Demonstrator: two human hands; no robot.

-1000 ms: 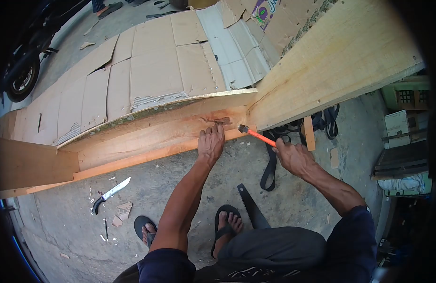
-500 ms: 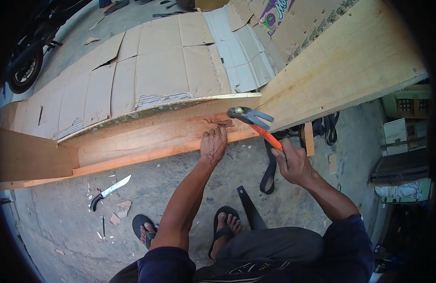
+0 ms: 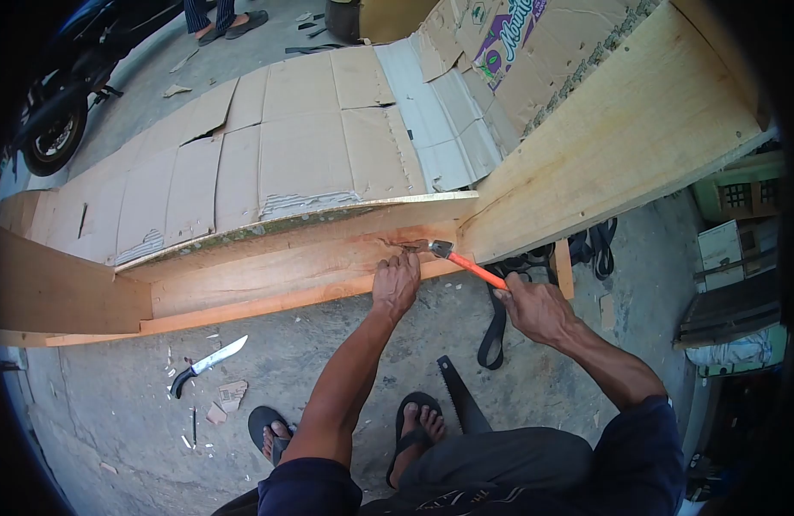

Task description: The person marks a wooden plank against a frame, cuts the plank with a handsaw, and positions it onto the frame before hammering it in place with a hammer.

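Note:
My right hand (image 3: 534, 308) is wrapped round the orange handle of a claw hammer (image 3: 476, 271). The hammer's head is down in the wooden frame, just right of my left fingertips. My left hand (image 3: 397, 284) reaches over the front strip of the wooden frame (image 3: 233, 284), fingers curled and closed. What they pinch, if anything, is hidden from me. Beside the fingertips the board has a reddish-brown, rough, split-looking patch (image 3: 401, 239).
A knife (image 3: 209, 365) with a black handle lies on the concrete floor among wood chips. A handsaw (image 3: 461, 396) lies by my right foot. Black straps (image 3: 493, 335) are at the right. Flattened cardboard (image 3: 302, 138) covers the frame's far side. A motorcycle (image 3: 57, 129) and a person's feet (image 3: 229, 26) are behind.
The hammer has swung down, its head moving from above the frame to beside my left fingertips. My left hand stays at the same spot on the frame. The view has shifted slightly.

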